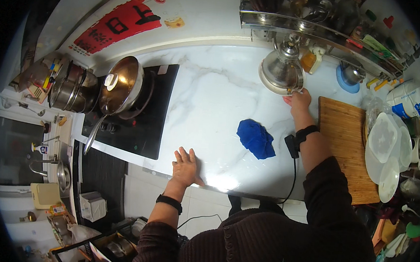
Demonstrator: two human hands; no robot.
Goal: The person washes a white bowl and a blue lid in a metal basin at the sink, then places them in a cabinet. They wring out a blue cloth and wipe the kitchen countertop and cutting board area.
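Note:
My right hand (pixel 300 102) is at the near rim of a white plate (pixel 265 84), with its fingertips at the plate's edge. On that plate stands a stainless steel kettle (pixel 278 67), upright, near the back of the marble-patterned countertop (pixel 211 105). My left hand (pixel 184 167) rests palm down at the counter's front edge, fingers spread, holding nothing. Between my arms lies a crumpled blue cloth (pixel 256 138). The underside of the plate and part of my right fingers are hidden.
A lidded pan (pixel 121 86) sits on the black cooktop (pixel 147 134) at left, its handle reaching forward. A steel pot (pixel 74 88) stands behind it. Right of my forearm lie a wooden cutting board (pixel 341 140) and plastic lids (pixel 383 139). A metal rack (pixel 322 35) overhangs the back.

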